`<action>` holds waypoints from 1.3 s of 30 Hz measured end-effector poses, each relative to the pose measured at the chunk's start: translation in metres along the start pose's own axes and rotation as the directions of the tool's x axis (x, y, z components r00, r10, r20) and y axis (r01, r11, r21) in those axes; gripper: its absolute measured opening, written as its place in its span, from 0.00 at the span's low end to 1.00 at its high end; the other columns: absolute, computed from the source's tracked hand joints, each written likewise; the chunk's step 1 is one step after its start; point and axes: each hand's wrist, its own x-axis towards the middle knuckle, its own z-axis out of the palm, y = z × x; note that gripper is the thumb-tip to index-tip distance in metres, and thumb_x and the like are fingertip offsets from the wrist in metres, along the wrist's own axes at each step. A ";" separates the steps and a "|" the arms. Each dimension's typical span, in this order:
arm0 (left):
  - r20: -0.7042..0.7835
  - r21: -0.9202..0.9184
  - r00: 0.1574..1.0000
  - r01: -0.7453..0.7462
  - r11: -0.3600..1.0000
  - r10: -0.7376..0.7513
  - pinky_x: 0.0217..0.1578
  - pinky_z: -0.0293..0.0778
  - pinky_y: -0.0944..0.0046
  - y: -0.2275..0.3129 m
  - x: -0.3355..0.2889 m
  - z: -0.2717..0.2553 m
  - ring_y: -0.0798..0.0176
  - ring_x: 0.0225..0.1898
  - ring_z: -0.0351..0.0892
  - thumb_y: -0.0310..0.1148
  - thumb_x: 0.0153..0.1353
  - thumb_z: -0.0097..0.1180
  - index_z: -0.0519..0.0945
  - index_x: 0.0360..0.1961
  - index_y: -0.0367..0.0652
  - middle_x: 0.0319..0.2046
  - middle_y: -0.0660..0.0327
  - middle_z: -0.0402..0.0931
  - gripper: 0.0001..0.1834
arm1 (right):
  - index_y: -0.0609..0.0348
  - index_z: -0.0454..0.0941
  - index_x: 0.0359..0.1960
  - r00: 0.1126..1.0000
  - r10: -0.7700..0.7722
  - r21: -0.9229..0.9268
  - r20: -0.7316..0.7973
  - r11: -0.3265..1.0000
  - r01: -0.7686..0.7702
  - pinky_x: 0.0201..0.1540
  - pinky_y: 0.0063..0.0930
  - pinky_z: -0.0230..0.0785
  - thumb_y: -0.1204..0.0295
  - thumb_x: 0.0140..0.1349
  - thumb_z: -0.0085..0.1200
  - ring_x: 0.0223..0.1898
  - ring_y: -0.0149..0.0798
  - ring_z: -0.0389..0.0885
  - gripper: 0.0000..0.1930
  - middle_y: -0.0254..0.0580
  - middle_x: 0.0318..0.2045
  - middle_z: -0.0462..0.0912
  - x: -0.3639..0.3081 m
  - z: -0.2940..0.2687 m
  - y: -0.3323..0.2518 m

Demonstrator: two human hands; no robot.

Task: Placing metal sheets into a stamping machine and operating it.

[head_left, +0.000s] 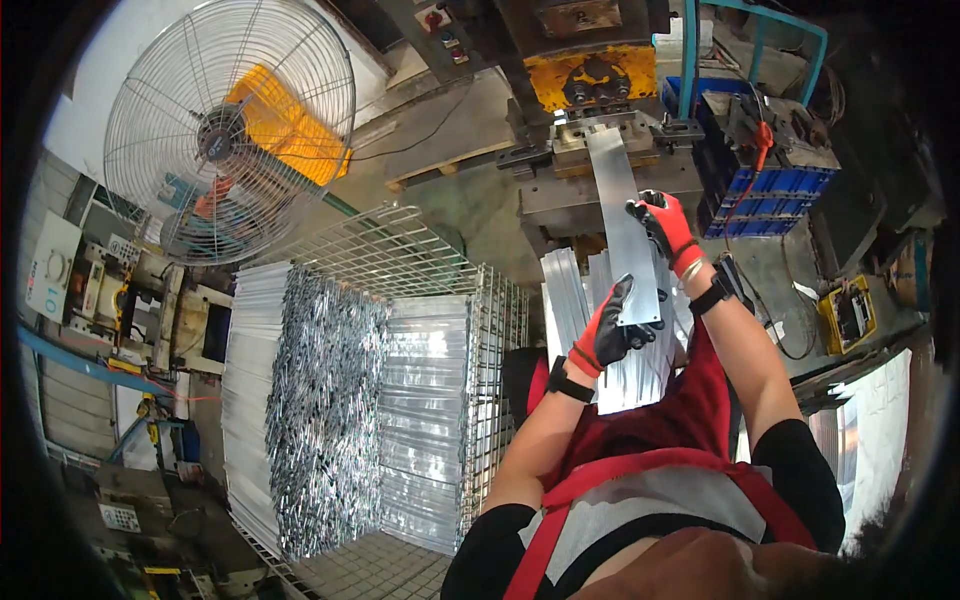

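Note:
A long flat metal strip [622, 215] lies lengthwise in front of me, its far end at the die [603, 140] of a press. My left hand [612, 330], in a red and black glove, is closed on the strip's near end, thumb on top and fingertips showing past the far edge. My right hand [668, 228], gloved alike, grips the strip's right edge about midway along. Small holes show at the strip's near corners. Below it, stacked metal strips [632, 382] lie by my lap, partly hidden by my hands.
On the left, a wire mesh cage [495, 370] holds bundles of metal strips [330, 410]. A large caged fan [230, 130] stands beyond it. Blue crates [765, 200] sit right of the press, with a yellow bin [848, 312] nearer me. A cable trails across the floor there.

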 end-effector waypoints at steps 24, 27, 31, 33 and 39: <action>-0.378 0.170 0.901 -0.157 0.973 0.211 0.12 0.69 0.71 0.013 0.032 0.009 0.60 0.21 0.80 0.49 0.66 0.44 0.75 0.44 0.44 0.32 0.57 0.78 0.20 | 0.59 0.81 0.30 0.989 0.018 0.406 0.145 0.911 -0.076 0.38 0.22 0.69 0.70 0.55 0.56 0.32 0.26 0.78 0.06 0.33 0.28 0.82 0.037 -0.005 0.035; -0.265 0.181 0.954 -0.093 0.979 0.140 0.13 0.72 0.70 0.021 0.025 0.008 0.60 0.21 0.80 0.48 0.66 0.45 0.75 0.42 0.43 0.31 0.56 0.78 0.19 | 0.59 0.81 0.30 0.990 0.082 0.377 0.113 0.918 -0.119 0.38 0.23 0.70 0.71 0.55 0.55 0.32 0.28 0.79 0.06 0.34 0.28 0.82 0.037 -0.004 0.038; -0.251 0.176 0.949 -0.149 0.973 0.190 0.15 0.76 0.69 0.020 0.024 0.012 0.59 0.22 0.81 0.47 0.66 0.45 0.75 0.42 0.42 0.32 0.57 0.78 0.19 | 0.59 0.80 0.29 0.989 0.076 0.421 0.126 0.899 -0.122 0.38 0.24 0.70 0.69 0.55 0.55 0.32 0.29 0.79 0.07 0.35 0.28 0.82 0.040 -0.004 0.040; -0.241 0.166 0.953 -0.145 0.975 0.182 0.15 0.76 0.68 0.019 0.025 0.008 0.58 0.22 0.81 0.47 0.66 0.45 0.75 0.43 0.43 0.32 0.57 0.78 0.18 | 0.59 0.80 0.28 0.992 0.057 0.408 0.111 0.908 -0.098 0.38 0.23 0.70 0.68 0.55 0.55 0.31 0.29 0.79 0.07 0.35 0.28 0.82 0.040 -0.003 0.040; -0.328 0.177 0.933 -0.095 0.980 0.149 0.15 0.75 0.69 0.021 0.022 0.019 0.59 0.22 0.81 0.49 0.66 0.46 0.75 0.43 0.44 0.32 0.59 0.79 0.19 | 0.59 0.80 0.26 0.984 0.173 0.175 0.045 0.968 -0.178 0.37 0.23 0.70 0.69 0.53 0.56 0.30 0.30 0.78 0.06 0.36 0.26 0.82 0.039 -0.003 0.036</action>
